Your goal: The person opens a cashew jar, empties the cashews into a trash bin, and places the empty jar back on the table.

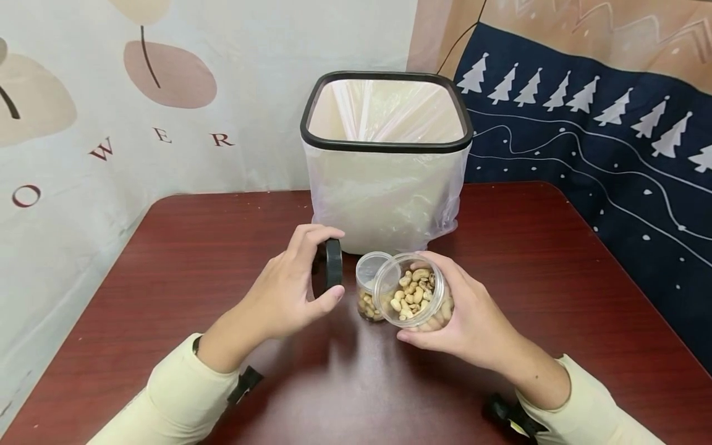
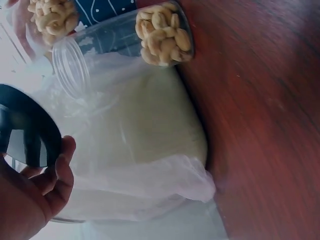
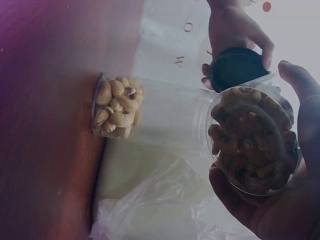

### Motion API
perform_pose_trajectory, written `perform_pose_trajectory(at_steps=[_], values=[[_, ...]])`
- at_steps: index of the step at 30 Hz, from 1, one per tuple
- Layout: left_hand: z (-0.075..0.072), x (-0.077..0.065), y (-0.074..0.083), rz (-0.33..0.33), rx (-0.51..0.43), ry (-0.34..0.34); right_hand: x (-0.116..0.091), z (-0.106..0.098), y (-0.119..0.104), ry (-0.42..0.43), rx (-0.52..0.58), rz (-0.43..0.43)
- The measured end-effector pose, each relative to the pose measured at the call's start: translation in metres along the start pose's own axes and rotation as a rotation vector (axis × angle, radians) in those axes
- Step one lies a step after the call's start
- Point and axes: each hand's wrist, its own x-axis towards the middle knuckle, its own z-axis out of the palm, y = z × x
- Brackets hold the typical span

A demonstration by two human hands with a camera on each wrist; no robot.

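Note:
Between its thumb and fingers, my left hand [image 1: 280,296] holds a black screw lid [image 1: 334,264] on edge, left of the jars. My right hand [image 1: 473,312] grips a clear plastic jar [image 1: 381,296] with cashews [image 1: 416,295] inside, its open mouth tilted left. Below and behind that mouth, a second clear jar [image 3: 165,112] stands upright and uncapped on the table. Cashews [image 3: 117,110] fill only its lower part. In the head view the tilted jar hides part of the standing one. Whether the two jars touch, I cannot tell.
A pale bin [image 1: 378,198] with a black rim [image 1: 384,147] and a thin plastic liner stands just behind the jars. The dark red wooden table [image 1: 222,247] extends to both sides. Printed cloths [image 1: 534,142] hang behind it.

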Motion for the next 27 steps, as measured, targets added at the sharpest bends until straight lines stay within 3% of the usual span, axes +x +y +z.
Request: perform_pose_trajectory(at_steps=[7, 18, 27], values=[[-0.001, -0.004, -0.009, -0.066, -0.057, -0.069, 0.000, -0.001, 0.000, 0.002, 0.004, 0.008], [0.003, -0.005, -0.021, -0.195, -0.143, -0.117, 0.001, -0.002, 0.000, 0.008, 0.001, 0.009], [0.004, -0.005, -0.031, -0.342, -0.118, -0.224, 0.001, -0.002, 0.001, 0.008, 0.007, 0.011]])
